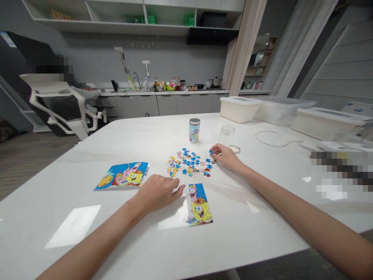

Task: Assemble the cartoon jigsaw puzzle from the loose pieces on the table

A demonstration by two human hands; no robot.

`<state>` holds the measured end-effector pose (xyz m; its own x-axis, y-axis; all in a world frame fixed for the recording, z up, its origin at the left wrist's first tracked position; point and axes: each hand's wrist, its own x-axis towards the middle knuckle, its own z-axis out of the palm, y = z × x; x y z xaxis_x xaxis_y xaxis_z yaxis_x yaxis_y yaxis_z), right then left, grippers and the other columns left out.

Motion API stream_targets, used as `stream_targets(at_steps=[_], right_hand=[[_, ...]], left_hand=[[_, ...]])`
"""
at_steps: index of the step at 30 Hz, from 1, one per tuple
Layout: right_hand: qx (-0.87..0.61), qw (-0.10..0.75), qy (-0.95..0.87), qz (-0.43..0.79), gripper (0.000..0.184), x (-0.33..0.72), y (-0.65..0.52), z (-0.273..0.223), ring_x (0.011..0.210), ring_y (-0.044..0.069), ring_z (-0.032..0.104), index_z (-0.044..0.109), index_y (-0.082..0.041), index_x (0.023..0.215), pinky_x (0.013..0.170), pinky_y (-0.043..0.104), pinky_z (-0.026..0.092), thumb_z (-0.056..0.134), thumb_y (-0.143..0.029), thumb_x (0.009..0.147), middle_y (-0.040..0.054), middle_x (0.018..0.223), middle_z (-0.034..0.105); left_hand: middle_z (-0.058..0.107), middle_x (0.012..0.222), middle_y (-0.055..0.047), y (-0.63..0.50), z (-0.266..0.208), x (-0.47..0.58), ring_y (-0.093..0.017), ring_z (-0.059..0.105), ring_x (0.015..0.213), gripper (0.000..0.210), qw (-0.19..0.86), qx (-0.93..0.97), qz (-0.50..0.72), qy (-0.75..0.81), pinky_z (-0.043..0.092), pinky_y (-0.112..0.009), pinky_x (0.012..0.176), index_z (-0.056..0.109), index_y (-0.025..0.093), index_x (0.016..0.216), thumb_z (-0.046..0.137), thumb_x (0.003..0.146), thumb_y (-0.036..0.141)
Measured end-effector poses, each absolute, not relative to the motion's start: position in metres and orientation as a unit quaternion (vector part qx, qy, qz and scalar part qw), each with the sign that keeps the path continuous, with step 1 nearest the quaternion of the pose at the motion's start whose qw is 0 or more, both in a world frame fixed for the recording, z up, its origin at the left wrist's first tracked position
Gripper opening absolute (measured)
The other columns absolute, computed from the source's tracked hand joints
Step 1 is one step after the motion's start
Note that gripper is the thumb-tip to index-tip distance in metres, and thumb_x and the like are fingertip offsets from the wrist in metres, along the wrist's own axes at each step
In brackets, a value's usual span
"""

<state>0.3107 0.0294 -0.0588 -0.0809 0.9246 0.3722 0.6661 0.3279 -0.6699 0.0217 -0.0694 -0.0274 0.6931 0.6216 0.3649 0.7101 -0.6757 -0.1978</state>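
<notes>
A half-built cartoon jigsaw (199, 205) lies on the white table (87, 163) in front of me. My left hand (159, 193) rests flat just left of its top edge, fingers spread, holding nothing. Beyond it lie several loose blue, yellow and pink pieces (189, 162). My right hand (225, 154) reaches to the right end of that scatter, its fingertips pinching a small blue piece (211, 151). A printed reference picture (124, 175) of the same cartoon lies to the left.
A small lidded puzzle tin (194, 130) stands behind the pieces, with a clear cup (227, 135) and a round lid (234, 148) to its right. White plastic boxes (239, 108) and a cable (274, 140) occupy the far right. An office chair (62, 107) stands at far left.
</notes>
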Motion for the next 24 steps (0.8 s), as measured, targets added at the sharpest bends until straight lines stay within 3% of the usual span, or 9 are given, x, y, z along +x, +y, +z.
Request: stream_targets(at_steps=[4,9,17,21,24], right_hand=[[-0.558,0.376,-0.722,0.158,0.022,0.313,0.031,-0.060,0.073,0.015,0.064,0.061,-0.018,0.096,0.069,0.028,0.050,0.060,-0.011,0.075,0.0022,0.079,0.069],[-0.563,0.355,-0.732,0.148,0.013,0.313,0.032,-0.060,0.072,0.017,0.064,0.065,-0.016,0.085,0.069,0.029,0.049,0.058,-0.011,0.076,0.0043,0.078,0.070],[-0.557,0.334,-0.754,0.098,0.013,0.313,0.027,-0.057,0.077,0.019,0.061,0.067,-0.015,0.088,0.076,0.034,0.049,0.056,-0.013,0.081,0.0078,0.086,0.064],[-0.469,0.296,-0.831,0.037,0.020,0.299,0.015,-0.053,0.092,0.023,0.061,0.067,-0.015,0.098,0.086,0.038,0.047,0.049,-0.017,0.088,0.0114,0.100,0.062],[-0.377,0.249,-0.891,0.038,0.026,0.285,0.007,-0.052,0.115,0.025,0.055,0.063,-0.018,0.111,0.097,0.043,0.042,0.044,-0.023,0.094,0.0118,0.123,0.060]], left_hand=[[0.055,0.045,-0.002,-0.070,-0.028,0.023,-0.012,0.048,0.040,0.047,0.169,-0.905,-0.127,-0.369,0.025,-0.026,0.043,0.060,0.019,0.061,0.034,0.096,0.038],[0.057,0.046,-0.002,-0.070,-0.028,0.023,-0.014,0.050,0.040,0.047,0.182,-0.905,-0.112,-0.368,0.020,-0.027,0.043,0.061,0.019,0.062,0.035,0.095,0.038],[0.054,0.044,-0.002,-0.071,-0.027,0.024,-0.013,0.048,0.040,0.047,0.172,-0.909,-0.108,-0.365,0.018,-0.026,0.044,0.060,0.018,0.061,0.036,0.096,0.037],[0.053,0.044,-0.002,-0.071,-0.027,0.024,-0.012,0.045,0.040,0.047,0.151,-0.913,-0.114,-0.362,0.021,-0.026,0.045,0.059,0.018,0.061,0.035,0.096,0.037],[0.052,0.044,-0.001,-0.071,-0.028,0.024,-0.011,0.043,0.038,0.048,0.143,-0.914,-0.129,-0.358,0.021,-0.026,0.044,0.057,0.018,0.059,0.034,0.096,0.038]])
